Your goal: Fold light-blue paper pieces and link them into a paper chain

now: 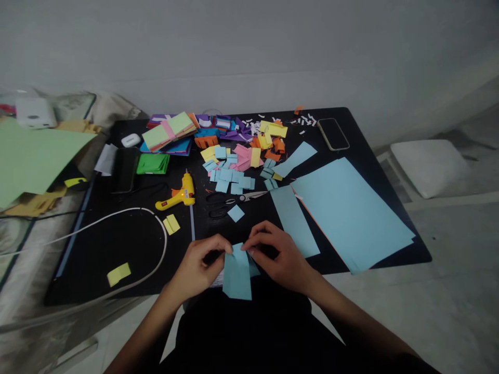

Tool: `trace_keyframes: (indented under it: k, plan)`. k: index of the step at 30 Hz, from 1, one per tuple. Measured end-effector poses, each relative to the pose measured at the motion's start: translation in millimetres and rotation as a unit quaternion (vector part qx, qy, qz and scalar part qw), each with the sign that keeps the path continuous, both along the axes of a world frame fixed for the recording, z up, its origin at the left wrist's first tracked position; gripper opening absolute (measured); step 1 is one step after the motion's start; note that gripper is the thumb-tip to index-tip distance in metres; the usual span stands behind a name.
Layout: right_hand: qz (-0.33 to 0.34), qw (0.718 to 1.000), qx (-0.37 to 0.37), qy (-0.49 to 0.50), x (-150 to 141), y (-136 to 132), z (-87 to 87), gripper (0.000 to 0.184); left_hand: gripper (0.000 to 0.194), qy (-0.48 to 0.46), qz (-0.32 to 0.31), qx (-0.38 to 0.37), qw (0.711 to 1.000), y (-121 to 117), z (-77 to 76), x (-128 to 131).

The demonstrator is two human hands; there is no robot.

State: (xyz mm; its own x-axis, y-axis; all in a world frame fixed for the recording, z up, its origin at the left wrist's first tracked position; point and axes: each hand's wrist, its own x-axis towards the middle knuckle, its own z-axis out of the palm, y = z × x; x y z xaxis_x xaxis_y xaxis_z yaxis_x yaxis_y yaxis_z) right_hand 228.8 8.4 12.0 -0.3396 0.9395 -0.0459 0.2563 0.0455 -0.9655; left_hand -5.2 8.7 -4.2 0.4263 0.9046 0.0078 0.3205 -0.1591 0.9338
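Between my two hands, at the table's near edge, hangs a strip of light blue paper [237, 275]. My left hand [202, 262] pinches its upper left corner between thumb and fingers. On the other side my right hand [275, 254] grips the upper right corner the same way. Just beyond the hands lies a small blue paper square [236, 213]. Scissors [237, 198] with dark handles rest behind it, blades pointing right. A pile of small folded blue paper pieces [232, 176] sits farther back. Beside my right hand is a longer blue paper strip [294, 221].
A yellow glue gun [181, 193] lies left of the scissors, near a white cable [163, 234] curving over the black table [117, 244]. Large blue sheets [351, 213] overhang the front edge at right. A phone [333, 134] and stacked coloured paper [171, 132] are at the back.
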Motion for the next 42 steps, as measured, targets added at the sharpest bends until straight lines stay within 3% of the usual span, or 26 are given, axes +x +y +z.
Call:
trace_keyframes:
  k: [6, 12, 18, 25, 32, 42]
  plan:
    - [0.104, 0.99, -0.065, -0.065, 7.4, 3.8, 10.1, 0.023, 0.013, 0.045, 0.01, 0.045, 0.998, -1.0, -6.8, 2.2]
    - [0.104, 0.982, -0.105, -0.119, 9.3, 8.4, 8.0, 0.029, 0.013, 0.066, 0.005, 0.092, 0.994, -3.1, -7.4, 1.8]
    - [0.12, 0.964, -0.208, -0.113, 12.8, 13.0, 14.6, 0.028, 0.01, 0.088, 0.008, 0.155, 0.984, -6.3, -10.0, -3.4]
    - [0.084, 0.973, -0.199, -0.084, 11.5, 11.7, 14.1, 0.03, 0.01, 0.115, 0.055, 0.234, 0.964, -7.9, -10.1, -5.6]
    - [0.063, 0.974, -0.219, -0.013, 9.2, 8.8, 14.2, 0.04, 0.012, 0.093, 0.076, 0.239, 0.964, -3.8, -7.9, -3.4]
    - [0.075, 0.972, -0.224, 0.003, 10.4, 8.2, 18.9, 0.052, 0.011, 0.079, 0.081, 0.198, 0.974, -4.0, -7.7, -6.0]
